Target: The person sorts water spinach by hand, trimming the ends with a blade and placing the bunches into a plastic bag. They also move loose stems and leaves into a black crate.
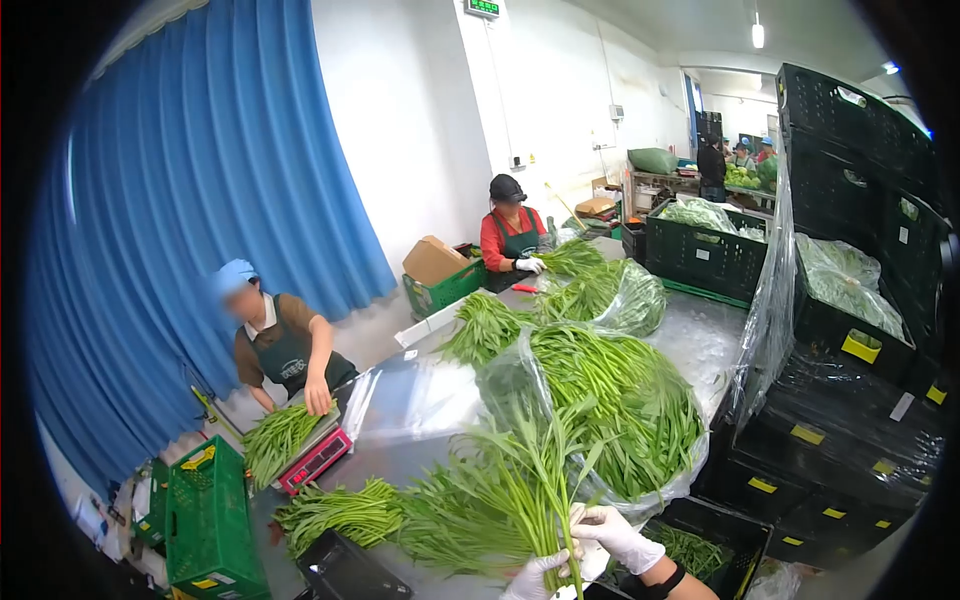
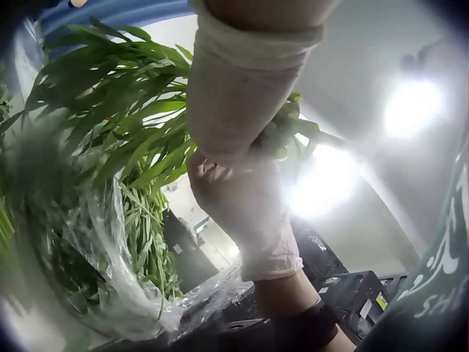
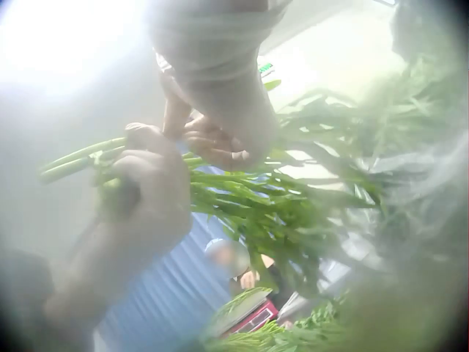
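Observation:
A bunch of water spinach [image 1: 545,480] stands tilted in front of me, leaves up and away, stems toward me. My white-gloved left hand [image 1: 540,577] grips its lower stems, and the cut ends stick out past that fist in the right wrist view. Just above and to the right, my gloved right hand [image 1: 615,540] pinches stems at the bunch's side with curled fingers. In the left wrist view the right hand [image 2: 242,205] is close against the left hand [image 2: 238,95]. Behind the bunch lies a large open plastic bag [image 1: 690,470] full of water spinach.
More water spinach [image 1: 345,515] lies on the metal table [image 1: 410,400]. Across it, one person handles greens on a red scale [image 1: 315,460]; another [image 1: 515,235] stands at the far end. Green crates [image 1: 205,520] are at left, stacked black crates [image 1: 850,420] at right.

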`<state>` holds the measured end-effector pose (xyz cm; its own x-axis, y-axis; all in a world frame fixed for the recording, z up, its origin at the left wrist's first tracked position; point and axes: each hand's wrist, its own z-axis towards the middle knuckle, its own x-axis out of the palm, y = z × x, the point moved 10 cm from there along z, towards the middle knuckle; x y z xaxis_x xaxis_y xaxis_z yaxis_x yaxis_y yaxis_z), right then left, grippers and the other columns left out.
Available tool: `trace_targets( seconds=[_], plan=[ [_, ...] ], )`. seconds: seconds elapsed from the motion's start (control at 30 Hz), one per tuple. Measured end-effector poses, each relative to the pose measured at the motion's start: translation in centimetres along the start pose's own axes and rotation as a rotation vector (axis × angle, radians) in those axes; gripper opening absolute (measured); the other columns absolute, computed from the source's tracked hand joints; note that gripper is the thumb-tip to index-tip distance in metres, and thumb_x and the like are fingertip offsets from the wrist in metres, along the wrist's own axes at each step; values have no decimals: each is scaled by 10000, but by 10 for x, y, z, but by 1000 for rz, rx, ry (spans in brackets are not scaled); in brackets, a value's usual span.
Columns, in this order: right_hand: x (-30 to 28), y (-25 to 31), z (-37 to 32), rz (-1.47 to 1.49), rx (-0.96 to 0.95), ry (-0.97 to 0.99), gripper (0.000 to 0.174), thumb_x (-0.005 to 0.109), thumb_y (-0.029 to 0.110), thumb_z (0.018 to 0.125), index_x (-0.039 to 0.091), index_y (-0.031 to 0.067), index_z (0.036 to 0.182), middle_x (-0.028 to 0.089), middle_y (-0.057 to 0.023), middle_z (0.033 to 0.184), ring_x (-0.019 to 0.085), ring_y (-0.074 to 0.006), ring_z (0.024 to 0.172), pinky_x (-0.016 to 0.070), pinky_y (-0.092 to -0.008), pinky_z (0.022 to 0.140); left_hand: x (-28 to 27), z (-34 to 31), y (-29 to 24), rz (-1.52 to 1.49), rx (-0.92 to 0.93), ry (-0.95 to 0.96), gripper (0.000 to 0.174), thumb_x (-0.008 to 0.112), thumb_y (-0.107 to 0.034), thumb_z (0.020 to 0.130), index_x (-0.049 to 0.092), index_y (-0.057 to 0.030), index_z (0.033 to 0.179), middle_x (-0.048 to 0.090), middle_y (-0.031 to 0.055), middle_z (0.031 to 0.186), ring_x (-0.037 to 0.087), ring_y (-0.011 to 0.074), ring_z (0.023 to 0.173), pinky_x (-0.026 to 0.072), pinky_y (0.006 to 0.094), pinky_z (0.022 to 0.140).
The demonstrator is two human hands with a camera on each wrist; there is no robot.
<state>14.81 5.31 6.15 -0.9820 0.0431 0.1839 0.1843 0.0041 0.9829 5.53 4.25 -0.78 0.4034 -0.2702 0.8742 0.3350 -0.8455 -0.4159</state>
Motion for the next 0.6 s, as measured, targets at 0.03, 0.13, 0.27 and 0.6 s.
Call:
trace_targets(
  seconds=[0.03, 0.13, 0.27, 0.6],
  plan=[
    [-1, -15, 2, 116, 52, 21, 124, 626, 140, 867, 631, 23, 909, 582, 2, 880, 543, -100, 855, 415, -254, 835, 5, -2, -1, -1, -2, 6, 223, 561, -158, 881, 593, 15, 1018, 655, 142, 908, 643, 268, 797, 544, 366, 722],
    [2, -23, 1, 221, 126, 12, 166, 628, 155, 865, 642, 22, 963, 600, 2, 880, 549, -98, 871, 417, -255, 846, 6, 0, 0, 22, -5, -13, 224, 561, -161, 880, 595, 13, 1017, 656, 143, 909, 643, 269, 797, 544, 364, 720],
    [7, -34, -2, 357, 196, 117, 222, 613, 165, 874, 647, 19, 1039, 612, 11, 845, 558, -94, 860, 418, -249, 847, -1, 2, 10, -24, -60, -8, 224, 566, -184, 876, 603, 0, 999, 658, 124, 887, 645, 249, 778, 546, 358, 689],
    [-14, -9, -7, 145, -38, -25, 103, 667, 119, 827, 653, 17, 836, 599, 10, 830, 553, -78, 775, 435, -226, 756, 0, 7, 17, 56, -47, 41, 213, 586, -211, 867, 593, -28, 976, 630, 50, 797, 595, 171, 673, 510, 302, 614]
  ],
)
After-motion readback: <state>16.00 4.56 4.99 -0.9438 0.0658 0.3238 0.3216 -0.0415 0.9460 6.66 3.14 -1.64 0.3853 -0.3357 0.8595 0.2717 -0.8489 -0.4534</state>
